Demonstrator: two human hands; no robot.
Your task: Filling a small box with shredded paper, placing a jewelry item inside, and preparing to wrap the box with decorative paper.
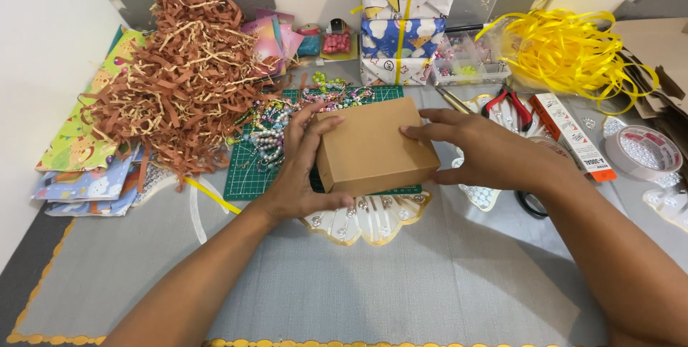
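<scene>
**Both hands on the brown box**

I sit at a grey table cover [401, 282] with a gold scalloped edge, set against a white wall and grey foam tiles. To my left lies a big heap of brown paper shreds [179, 82] on a stack of patterned paper sheets [79, 175]. Far right, a tangle of yellow ribbon [573, 53] spreads beside flat cardboard. Behind, wrapped gifts [405, 21] stand stacked. A green cutting mat [240, 178] lies in the middle, with beaded strings [276, 132] across it.

Over the mat I hold a plain brown cardboard box [373, 148]. My left hand [297, 168] grips its left end, fingers curled on top. My right hand [487, 150] clasps its right side. Near my right wrist lie a roll of tape [645, 153] and red pliers [509, 107].
</scene>
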